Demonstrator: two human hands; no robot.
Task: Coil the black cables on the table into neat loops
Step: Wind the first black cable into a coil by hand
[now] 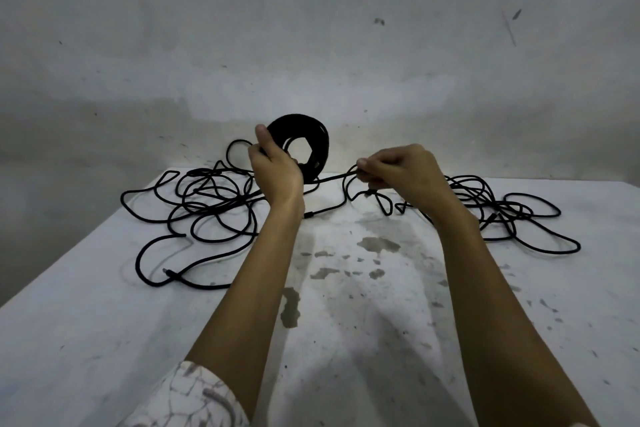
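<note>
Black cable already wound into a thick coil (304,146) stands upright above the tabletop (346,322), gripped by the left hand (273,166) so turns stay together; the right hand (398,168) pinches the free strand (341,177), likely feeding another loop from loose tangles (207,204) on both sides.

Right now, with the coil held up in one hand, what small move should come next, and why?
Probably the right hand should carry the strand it pinches up to the coil that the left hand grips, laying one more loop. The strand already runs between the two hands, and loose cable lies uncoiled on the table.
</note>
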